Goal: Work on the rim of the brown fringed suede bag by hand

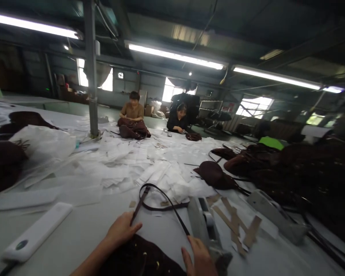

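A dark brown bag (138, 258) with small gold-coloured metal fittings lies at the bottom of the head view, partly cut off by the edge. Its thin strap (163, 191) rises in a loop above the table. My left hand (122, 229) closes on the strap's left end, just below a darker band, with the thumb over the bag's top edge. My right hand (199, 255) grips the strap's other side, fingers bent round it, and is partly out of frame. Close by my right hand stands a grey tape dispenser (202, 218).
A white power strip (37, 232) lies at left. Brown card strips (235, 222) and a second grey dispenser (276, 216) are at right, before piled dark bags (313, 172). White paper sheets (161, 172) cover the middle. A post (91, 76) and two seated people (133, 111) are beyond.
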`<control>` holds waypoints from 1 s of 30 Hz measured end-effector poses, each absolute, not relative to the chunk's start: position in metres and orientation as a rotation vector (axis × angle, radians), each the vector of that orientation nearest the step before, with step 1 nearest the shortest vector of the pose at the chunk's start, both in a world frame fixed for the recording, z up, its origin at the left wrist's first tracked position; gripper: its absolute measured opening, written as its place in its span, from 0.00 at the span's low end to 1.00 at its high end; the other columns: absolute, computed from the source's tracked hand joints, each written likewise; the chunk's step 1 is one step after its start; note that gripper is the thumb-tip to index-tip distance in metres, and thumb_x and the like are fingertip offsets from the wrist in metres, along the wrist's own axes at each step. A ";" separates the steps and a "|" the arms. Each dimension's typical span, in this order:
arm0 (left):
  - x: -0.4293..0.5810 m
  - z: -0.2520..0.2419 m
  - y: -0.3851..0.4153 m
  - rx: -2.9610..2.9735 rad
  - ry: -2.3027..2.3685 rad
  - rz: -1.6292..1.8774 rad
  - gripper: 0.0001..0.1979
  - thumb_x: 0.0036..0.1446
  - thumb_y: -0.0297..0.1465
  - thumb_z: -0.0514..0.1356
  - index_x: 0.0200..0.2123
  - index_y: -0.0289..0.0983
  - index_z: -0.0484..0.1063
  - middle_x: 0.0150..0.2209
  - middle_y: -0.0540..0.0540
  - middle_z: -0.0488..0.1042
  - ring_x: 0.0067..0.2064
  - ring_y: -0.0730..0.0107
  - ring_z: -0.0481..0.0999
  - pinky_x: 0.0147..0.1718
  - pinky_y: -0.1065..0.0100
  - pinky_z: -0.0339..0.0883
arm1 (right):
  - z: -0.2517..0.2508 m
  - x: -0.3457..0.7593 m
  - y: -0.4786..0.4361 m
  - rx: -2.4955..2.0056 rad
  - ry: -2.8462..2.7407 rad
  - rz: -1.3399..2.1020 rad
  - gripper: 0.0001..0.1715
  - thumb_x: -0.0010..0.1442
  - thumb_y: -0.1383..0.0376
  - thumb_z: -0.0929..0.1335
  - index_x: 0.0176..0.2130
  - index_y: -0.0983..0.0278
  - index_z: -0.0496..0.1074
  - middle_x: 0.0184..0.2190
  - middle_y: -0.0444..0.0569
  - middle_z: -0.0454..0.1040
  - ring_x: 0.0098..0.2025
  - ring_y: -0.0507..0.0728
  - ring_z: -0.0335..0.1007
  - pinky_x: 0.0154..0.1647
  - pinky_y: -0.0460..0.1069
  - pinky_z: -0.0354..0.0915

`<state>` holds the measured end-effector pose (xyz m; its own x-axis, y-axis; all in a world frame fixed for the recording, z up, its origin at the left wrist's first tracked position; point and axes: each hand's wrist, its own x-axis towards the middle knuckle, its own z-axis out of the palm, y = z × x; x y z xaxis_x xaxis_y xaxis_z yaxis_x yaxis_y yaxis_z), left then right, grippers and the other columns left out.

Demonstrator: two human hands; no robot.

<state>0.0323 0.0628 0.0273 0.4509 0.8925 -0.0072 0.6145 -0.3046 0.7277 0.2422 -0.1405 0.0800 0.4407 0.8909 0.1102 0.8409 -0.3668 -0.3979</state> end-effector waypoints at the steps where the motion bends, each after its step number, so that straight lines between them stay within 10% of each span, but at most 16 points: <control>1: 0.039 0.024 0.061 2.046 1.276 0.510 0.17 0.51 0.40 0.58 0.40 0.35 0.73 0.35 0.36 0.78 0.40 0.49 0.77 0.39 0.59 0.65 | 0.074 0.242 -0.136 -2.438 -1.467 0.164 0.19 0.62 0.69 0.59 0.51 0.71 0.68 0.48 0.62 0.72 0.51 0.64 0.69 0.52 0.56 0.65; 8: 0.024 0.027 0.068 2.020 1.333 0.530 0.12 0.59 0.36 0.46 0.29 0.41 0.66 0.31 0.45 0.77 0.37 0.60 0.76 0.36 0.66 0.62 | 0.064 0.236 -0.112 -2.756 -1.342 0.107 0.17 0.64 0.70 0.58 0.51 0.71 0.66 0.42 0.60 0.74 0.40 0.64 0.75 0.39 0.55 0.70; 22: -0.067 0.003 0.115 2.018 1.548 0.634 0.14 0.60 0.40 0.43 0.30 0.42 0.64 0.30 0.47 0.75 0.34 0.60 0.77 0.36 0.65 0.66 | 0.050 0.259 -0.032 -2.494 -1.159 0.368 0.11 0.57 0.70 0.65 0.41 0.68 0.70 0.39 0.59 0.76 0.45 0.65 0.72 0.45 0.54 0.63; 30: -0.067 -0.063 0.124 2.458 1.608 0.541 0.22 0.51 0.21 0.46 0.45 0.38 0.72 0.51 0.43 0.74 0.54 0.58 0.71 0.53 0.63 0.64 | 0.109 0.283 0.013 -1.853 -0.815 0.798 0.14 0.59 0.56 0.60 0.26 0.61 0.59 0.15 0.37 0.61 0.13 0.48 0.57 0.14 0.42 0.53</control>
<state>-0.0667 0.1238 -0.0632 0.3588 0.9087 0.2132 0.8528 -0.4120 0.3209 0.2828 0.0135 0.1089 0.5688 0.8020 -0.1822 0.1988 -0.3490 -0.9158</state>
